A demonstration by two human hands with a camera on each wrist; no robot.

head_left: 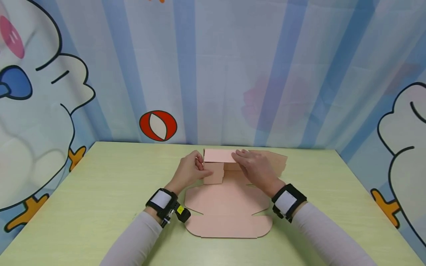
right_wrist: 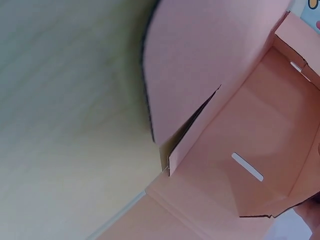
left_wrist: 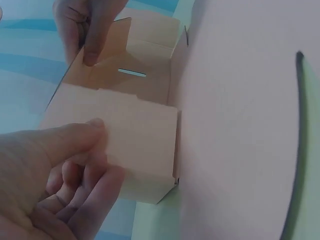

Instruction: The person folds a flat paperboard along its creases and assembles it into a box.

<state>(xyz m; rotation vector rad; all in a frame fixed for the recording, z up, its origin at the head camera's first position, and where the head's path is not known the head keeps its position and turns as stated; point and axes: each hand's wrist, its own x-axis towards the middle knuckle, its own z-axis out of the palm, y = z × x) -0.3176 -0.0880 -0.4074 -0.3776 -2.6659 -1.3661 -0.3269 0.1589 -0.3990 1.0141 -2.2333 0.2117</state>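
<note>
A pink cardboard box (head_left: 227, 201), partly folded, lies on the table with its long lid panel spread toward me. My left hand (head_left: 187, 173) grips the box's left end, thumb laid on the end panel (left_wrist: 142, 132) and the other fingers curled beside it. On the far side, my right hand (head_left: 255, 169) holds the raised back wall, and the left wrist view shows its thumb pressed to the inner face. A narrow slot (right_wrist: 247, 166) is cut through the cardboard. The right end flap (head_left: 277, 162) stands out unfolded, partly behind my right hand.
The pale yellow-green table (head_left: 116, 199) extends to both sides of the box. Behind it hangs a blue striped curtain (head_left: 226, 74) with cartoon figures. Black bands with small devices (head_left: 163, 203) are strapped round both wrists.
</note>
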